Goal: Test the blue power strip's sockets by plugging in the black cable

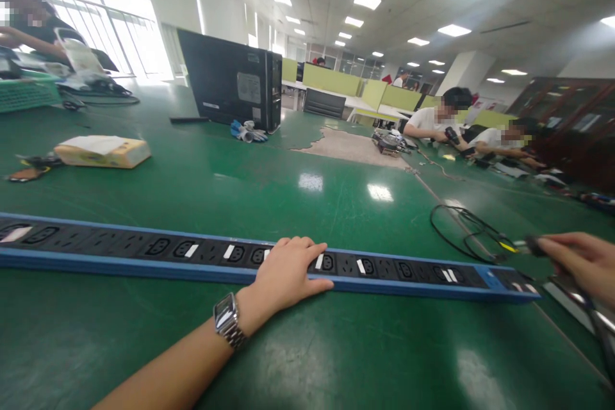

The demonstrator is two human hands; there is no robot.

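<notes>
A long power strip (211, 262), blue-edged with a row of black sockets, lies across the green table in front of me. My left hand (291, 272) is laid over its middle, fingers curled over the far edge and thumb near the close edge. Several sockets carry small white stickers. Past the strip's right end, my right hand (581, 262) is closed on a black plug (533, 245), somewhat blurred. From that hand a dark cable hangs down at the right edge. A coiled black cable (456, 227) with a yellow tag lies just beyond the strip's right end.
Farther back stand a black computer case (230, 80) with gloves (248, 131) beside it, and a tissue pack (103, 152) at left. A green basket (29, 93) is at far left. People sit at the left and right. Disassembled parts (391, 141) lie at the table's far side.
</notes>
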